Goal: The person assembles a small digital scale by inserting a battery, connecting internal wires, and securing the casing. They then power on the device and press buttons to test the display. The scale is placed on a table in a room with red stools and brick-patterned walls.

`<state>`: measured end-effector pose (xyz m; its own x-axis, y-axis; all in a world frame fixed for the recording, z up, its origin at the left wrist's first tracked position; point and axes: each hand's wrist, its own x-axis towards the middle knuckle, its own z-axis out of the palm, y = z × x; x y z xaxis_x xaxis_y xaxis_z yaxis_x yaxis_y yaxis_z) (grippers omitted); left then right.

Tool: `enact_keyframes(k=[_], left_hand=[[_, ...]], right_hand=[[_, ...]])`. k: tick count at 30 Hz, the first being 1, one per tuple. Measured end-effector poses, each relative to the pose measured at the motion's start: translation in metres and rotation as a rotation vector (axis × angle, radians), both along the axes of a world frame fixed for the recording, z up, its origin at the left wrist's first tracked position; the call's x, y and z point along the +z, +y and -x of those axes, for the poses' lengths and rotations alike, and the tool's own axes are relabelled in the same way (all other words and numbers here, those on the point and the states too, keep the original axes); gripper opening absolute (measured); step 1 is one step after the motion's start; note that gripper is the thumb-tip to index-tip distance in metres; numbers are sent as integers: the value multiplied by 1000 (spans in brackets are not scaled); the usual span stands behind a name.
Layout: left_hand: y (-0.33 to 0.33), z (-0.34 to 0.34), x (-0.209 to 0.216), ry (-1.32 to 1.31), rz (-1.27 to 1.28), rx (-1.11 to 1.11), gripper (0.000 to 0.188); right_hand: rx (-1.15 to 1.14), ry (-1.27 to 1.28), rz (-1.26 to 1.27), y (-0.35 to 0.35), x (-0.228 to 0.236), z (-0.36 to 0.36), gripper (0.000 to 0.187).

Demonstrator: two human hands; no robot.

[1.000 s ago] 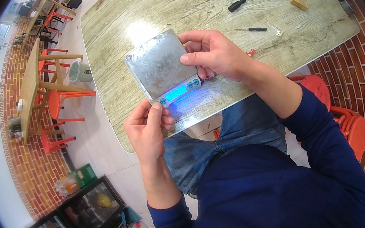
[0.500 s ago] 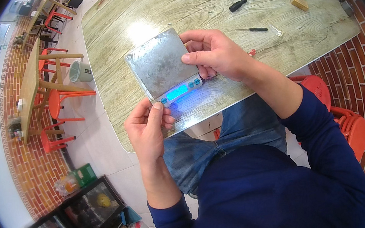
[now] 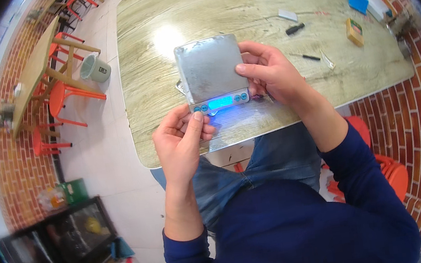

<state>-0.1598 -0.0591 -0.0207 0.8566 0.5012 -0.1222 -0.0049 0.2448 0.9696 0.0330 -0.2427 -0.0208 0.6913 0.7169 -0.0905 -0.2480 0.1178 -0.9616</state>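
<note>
A square digital kitchen scale with a worn metal plate is held over the near part of the table. Its blue display is lit along the edge closest to me, with round buttons on either side. My left hand pinches the lower left corner, its thumb by the left-hand buttons. On the right edge, my right hand is closed with the thumb on top of the plate and the fingers mostly hidden below. A small shiny object peeks out past the scale's left side; I cannot tell what it is.
On the wood-patterned table lie a black-handled screwdriver, a thin screwdriver, a pale block, a yellow box and a blue item. Red stools and a grey bin stand left.
The scale, held in both hands, has turned so its display edge lies more level, and it sits further right in view. The small shiny object at its left has come into sight. The whole view has shifted.
</note>
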Motion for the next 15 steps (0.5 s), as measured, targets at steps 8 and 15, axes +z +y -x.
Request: enact_keyframes(k=[8,15], left_hand=[[-7,-4,5,-16,109,100,13],[-36,-1,2,-156,132,207,13]], right_hand=[[-23,10,-39,0,-2,1,51],[-3,44,-67,-10,-9,-2,52]])
